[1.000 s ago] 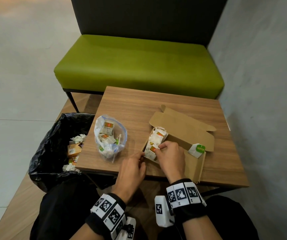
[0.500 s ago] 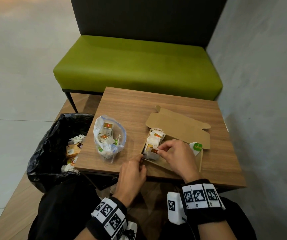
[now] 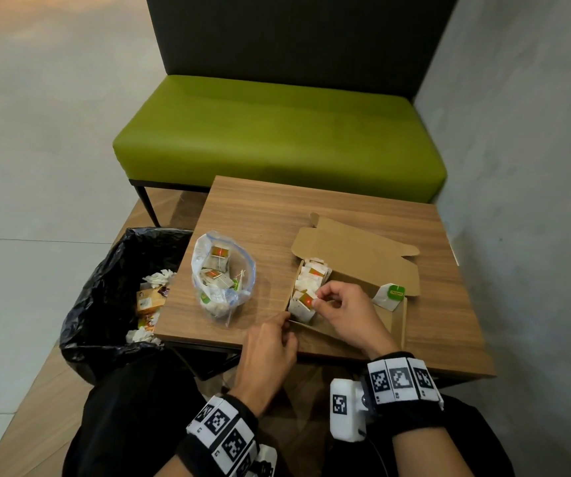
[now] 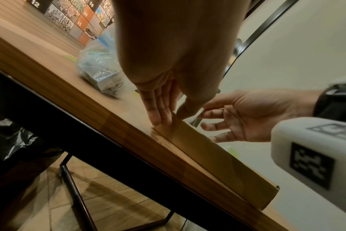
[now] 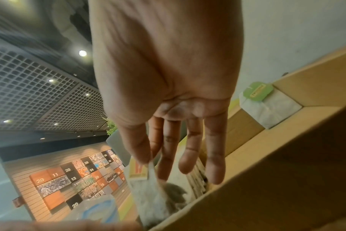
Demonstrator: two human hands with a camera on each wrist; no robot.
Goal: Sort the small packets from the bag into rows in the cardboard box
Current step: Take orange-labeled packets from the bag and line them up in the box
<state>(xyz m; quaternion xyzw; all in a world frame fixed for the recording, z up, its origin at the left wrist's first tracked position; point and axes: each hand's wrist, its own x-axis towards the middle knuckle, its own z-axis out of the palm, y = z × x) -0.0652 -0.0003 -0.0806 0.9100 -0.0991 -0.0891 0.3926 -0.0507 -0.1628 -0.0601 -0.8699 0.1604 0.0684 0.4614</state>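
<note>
Reaching into the near left end of the cardboard box (image 3: 363, 263), the right hand (image 3: 349, 313) pinches the top edge of a white packet with an orange tag (image 3: 303, 302) between thumb and forefinger, while its other fingers (image 5: 215, 156) hang straight and slightly spread just beside the packet, over the box interior. In the right wrist view the thumb tip meets the paper edge of that packet, which stands upright against the box's end wall, its lower part blurred. Behind it a row of white packets (image 3: 311, 273) stands packed along the left end of the box. A single packet with a green tag (image 3: 392, 295) lies apart, towards the right side of the box, below the open lid flap. The left hand (image 3: 266, 352) rests at the near left corner of the box, its straight fingers (image 4: 158, 109) pressed together against the corner edge where cardboard meets the tabletop (image 3: 311, 211); it grips nothing. Well to the left of the box, the clear plastic bag (image 3: 222, 273) sits open on the tabletop with more packets inside, untouched by either hand. A bin lined with a black bag (image 3: 105, 297) stands on the floor beside the tabletop's left edge, and a green bench (image 3: 277, 132) sits beyond.
</note>
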